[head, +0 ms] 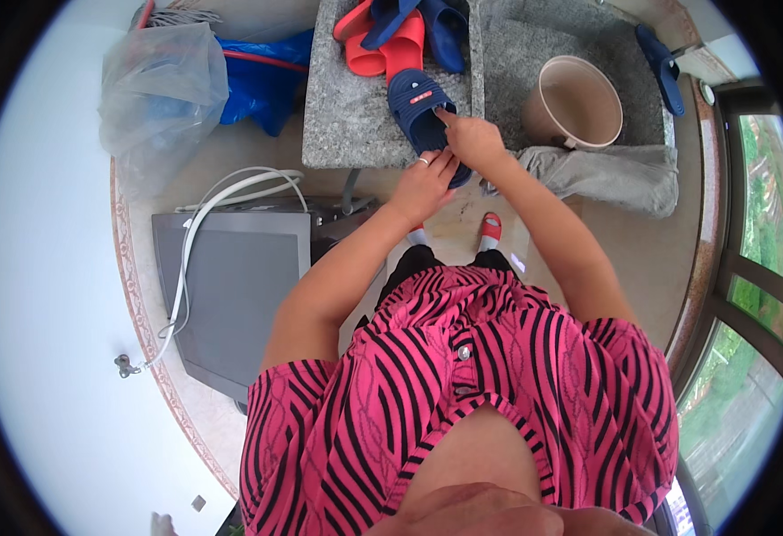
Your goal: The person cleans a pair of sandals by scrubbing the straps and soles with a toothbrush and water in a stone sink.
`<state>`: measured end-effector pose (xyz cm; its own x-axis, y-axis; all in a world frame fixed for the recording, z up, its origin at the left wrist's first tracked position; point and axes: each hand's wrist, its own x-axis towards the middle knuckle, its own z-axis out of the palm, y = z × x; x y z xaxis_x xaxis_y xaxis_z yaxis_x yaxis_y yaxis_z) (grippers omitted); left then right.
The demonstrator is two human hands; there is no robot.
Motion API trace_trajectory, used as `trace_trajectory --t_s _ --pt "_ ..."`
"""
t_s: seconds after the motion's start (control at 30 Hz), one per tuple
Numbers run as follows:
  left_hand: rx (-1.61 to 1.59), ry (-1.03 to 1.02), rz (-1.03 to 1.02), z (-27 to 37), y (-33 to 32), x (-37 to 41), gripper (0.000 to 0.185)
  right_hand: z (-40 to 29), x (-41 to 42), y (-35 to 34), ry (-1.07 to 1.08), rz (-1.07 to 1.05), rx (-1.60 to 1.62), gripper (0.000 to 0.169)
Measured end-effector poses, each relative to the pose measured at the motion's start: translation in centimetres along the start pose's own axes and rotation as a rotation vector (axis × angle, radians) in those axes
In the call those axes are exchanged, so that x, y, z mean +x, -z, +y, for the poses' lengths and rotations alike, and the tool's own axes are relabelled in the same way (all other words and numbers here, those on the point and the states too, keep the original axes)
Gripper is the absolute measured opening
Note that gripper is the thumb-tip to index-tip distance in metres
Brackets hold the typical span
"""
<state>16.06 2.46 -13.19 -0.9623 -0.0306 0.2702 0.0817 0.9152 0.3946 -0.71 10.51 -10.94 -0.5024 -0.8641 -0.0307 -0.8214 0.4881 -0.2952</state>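
A dark blue slide slipper [410,100] with a small red patch on its strap lies over the near part of a grey stone counter. My left hand [425,182] grips its heel end, fingers over the sole and thumb at the side. Fingers of my right hand [473,141] touch the strap's edge near its opening; what they hold, if anything, is hidden. Just beyond, red slippers [405,47] and more dark blue slippers [446,33] lie in a loose pile on the counter.
Right of the counter, a stone basin [512,40] holds a beige bucket [575,100]. Grey cloth [606,175] drapes over its front edge. Another blue slipper [660,70] rests on the right rim. At left are a flat-screen device [237,288], a white hose [193,248] and plastic bags [163,94].
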Motion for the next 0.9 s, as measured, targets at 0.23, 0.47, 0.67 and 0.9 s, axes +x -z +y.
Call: trace_trajectory --t_s 0.23,0.47,0.67,0.9 --pt "-0.016 0.028 0.017 -0.2 -0.5 -0.9 0.065 -0.3 -6.8 8.5 0.145 -0.321 -0.071 0.043" --pt "-0.047 0.037 -0.006 0.3 0.4 -0.2 0.061 -3.3 1.6 0.7 0.049 -0.117 -0.139 0.045" --pt "-0.056 0.038 0.028 -0.2 -1.1 -1.4 0.060 -2.2 -3.8 6.8 0.202 -0.296 -0.033 0.035" --pt "-0.073 0.082 -0.019 0.5 -0.3 -0.9 0.061 -4.6 0.0 3.6 0.083 -0.261 -0.085 0.038"
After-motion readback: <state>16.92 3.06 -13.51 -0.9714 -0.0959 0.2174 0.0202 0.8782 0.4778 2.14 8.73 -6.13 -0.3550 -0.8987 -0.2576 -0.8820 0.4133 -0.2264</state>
